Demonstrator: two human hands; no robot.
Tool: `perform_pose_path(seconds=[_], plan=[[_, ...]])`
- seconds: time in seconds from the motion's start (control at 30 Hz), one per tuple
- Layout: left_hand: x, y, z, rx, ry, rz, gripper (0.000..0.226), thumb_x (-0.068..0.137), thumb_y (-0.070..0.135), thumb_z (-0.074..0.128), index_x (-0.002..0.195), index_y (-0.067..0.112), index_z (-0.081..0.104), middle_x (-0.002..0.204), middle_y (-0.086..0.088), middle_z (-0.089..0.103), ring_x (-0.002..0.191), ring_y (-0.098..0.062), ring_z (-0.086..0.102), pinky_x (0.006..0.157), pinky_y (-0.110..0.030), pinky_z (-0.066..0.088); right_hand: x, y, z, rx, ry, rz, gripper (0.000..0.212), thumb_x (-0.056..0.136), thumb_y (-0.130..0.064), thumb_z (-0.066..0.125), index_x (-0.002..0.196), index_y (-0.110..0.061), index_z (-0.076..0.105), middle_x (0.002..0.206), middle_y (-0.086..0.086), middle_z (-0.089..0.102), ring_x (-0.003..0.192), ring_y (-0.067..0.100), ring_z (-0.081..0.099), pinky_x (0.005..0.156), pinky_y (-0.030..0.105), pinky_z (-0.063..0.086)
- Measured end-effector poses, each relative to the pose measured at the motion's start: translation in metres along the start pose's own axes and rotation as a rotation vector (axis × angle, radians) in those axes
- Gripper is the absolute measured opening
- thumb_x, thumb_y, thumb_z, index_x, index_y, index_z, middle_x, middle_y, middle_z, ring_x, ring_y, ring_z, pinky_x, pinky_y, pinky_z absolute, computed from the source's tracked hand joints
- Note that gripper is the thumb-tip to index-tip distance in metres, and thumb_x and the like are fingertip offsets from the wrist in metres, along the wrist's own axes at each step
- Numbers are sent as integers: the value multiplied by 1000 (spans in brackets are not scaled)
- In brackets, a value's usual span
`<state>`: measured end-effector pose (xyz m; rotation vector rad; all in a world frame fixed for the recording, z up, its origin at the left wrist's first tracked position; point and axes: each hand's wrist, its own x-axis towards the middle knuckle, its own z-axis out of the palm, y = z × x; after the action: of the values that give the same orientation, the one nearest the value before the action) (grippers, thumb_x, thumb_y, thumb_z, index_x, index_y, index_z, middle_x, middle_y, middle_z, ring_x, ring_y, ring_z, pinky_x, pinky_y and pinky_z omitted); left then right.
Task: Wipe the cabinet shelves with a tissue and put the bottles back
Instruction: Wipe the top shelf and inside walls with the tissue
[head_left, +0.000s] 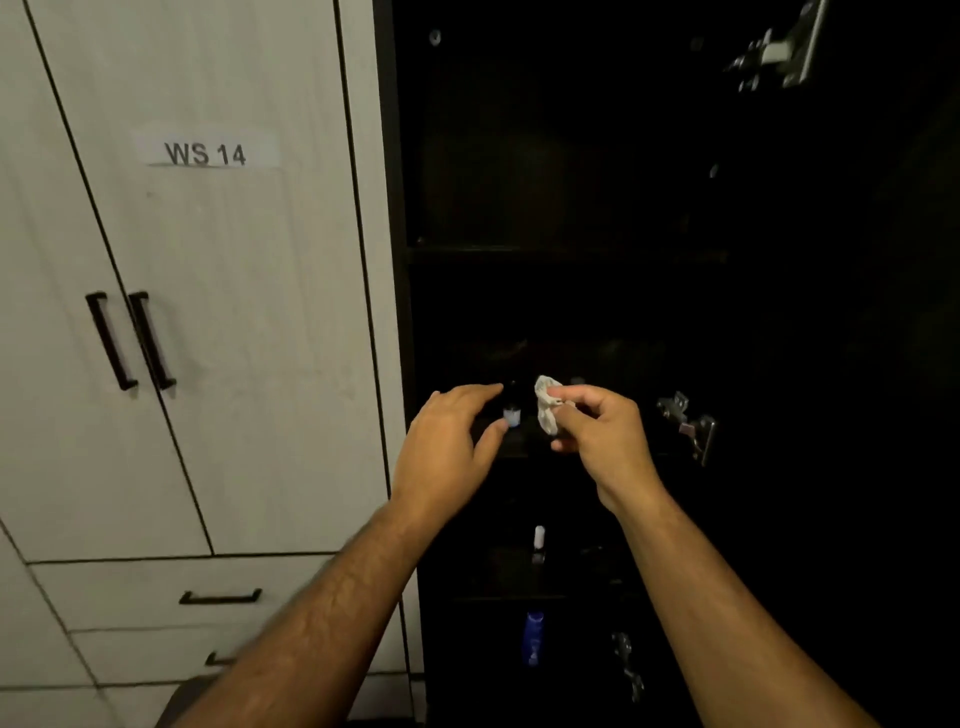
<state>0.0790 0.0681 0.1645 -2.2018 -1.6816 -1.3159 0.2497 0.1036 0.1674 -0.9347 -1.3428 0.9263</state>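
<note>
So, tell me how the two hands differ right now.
The right hand pinches a crumpled white tissue with its fingers curled; the left hand holds nothing, its fingers spread. The left hand reaches toward a small dark bottle on the shelf, its thumb close beside it; the right hand is beside that bottle on the other side, busy with the tissue. Both are raised in front of the same dark cabinet shelf.

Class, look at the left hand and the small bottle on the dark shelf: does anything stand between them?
Nothing visible does. The left hand is open beside the small bottle, its thumb tip almost at it. The tissue is on the bottle's far side, in the right hand.
</note>
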Motion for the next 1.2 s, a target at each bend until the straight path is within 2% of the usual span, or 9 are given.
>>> perform_pose_path(seconds=[0.13, 0.3, 0.47, 0.63, 0.77, 0.9, 1.07, 1.13, 1.2], plan=[[-29, -15, 11, -101, -66, -148, 39, 94, 33, 59, 132, 25, 57, 124, 10, 62, 113, -4, 56, 100, -25, 46, -24, 30, 19, 11, -50, 89, 18, 91, -6, 63, 92, -21, 74, 97, 1, 72, 83, 11, 70, 61, 23, 55], [-68, -40, 17, -291, -118, -423, 29, 94, 36, 59, 119, 25, 66, 95, 15, 69, 85, 0, 64, 80, -18, 52, -49, 66, 44, -39, -115, 156, 21, 89, -4, 64, 86, -23, 71, 86, -2, 71, 73, 8, 67, 58, 23, 54], [-103, -57, 17, -672, -130, -779, 26, 96, 31, 58, 94, 9, 71, 84, -5, 72, 74, -14, 69, 60, -17, 51, -80, 99, 81, -126, -188, 51, 25, 84, 6, 66, 93, -15, 57, 85, 5, 65, 76, 13, 66, 62, 20, 55], [-145, -89, 8, -695, -92, -984, 23, 94, 26, 59, 95, 5, 69, 89, -12, 74, 77, -18, 73, 71, -34, 52, -106, 129, 121, -74, -365, 94, 38, 84, -1, 71, 109, -19, 50, 93, 4, 68, 86, 14, 68, 70, 28, 59], [-178, -120, -5, -786, -11, -1106, 17, 97, 19, 54, 84, 13, 64, 86, -7, 74, 81, -22, 73, 67, -31, 50, -121, 151, 153, -35, -512, 200, 44, 83, 1, 71, 114, -23, 51, 101, 6, 66, 91, 19, 67, 70, 26, 58], [-215, -153, -14, -841, 92, -1238, 20, 97, 16, 55, 79, 11, 60, 72, -6, 68, 64, -17, 67, 58, -28, 49, -139, 174, 185, 43, -641, 392, 47, 79, 0, 76, 114, -25, 55, 108, 8, 66, 96, 16, 67, 79, 27, 57], [-264, -222, -29, -921, 102, -1362, 21, 99, 12, 51, 95, -6, 60, 71, -18, 53, 42, -10, 43, 37, -18, 33, -166, 209, 240, -13, -616, 567, 26, 87, -14, 71, 111, -17, 62, 97, 2, 70, 86, 13, 69, 65, 23, 55], [-275, -255, -36, -939, 100, -1416, 16, 99, 10, 50, 98, -2, 59, 66, -14, 52, 42, -9, 47, 38, -18, 40, -171, 224, 271, -75, -648, 603, 21, 89, -15, 69, 108, -20, 62, 90, -2, 69, 76, 9, 66, 58, 24, 53], [-283, -283, -44, -934, 94, -1462, 13, 98, 10, 52, 97, 2, 62, 74, -10, 64, 54, -12, 61, 54, -25, 55, -175, 236, 301, -132, -686, 633, 20, 90, -14, 68, 108, -19, 63, 88, -1, 69, 71, 8, 66, 53, 25, 51]])
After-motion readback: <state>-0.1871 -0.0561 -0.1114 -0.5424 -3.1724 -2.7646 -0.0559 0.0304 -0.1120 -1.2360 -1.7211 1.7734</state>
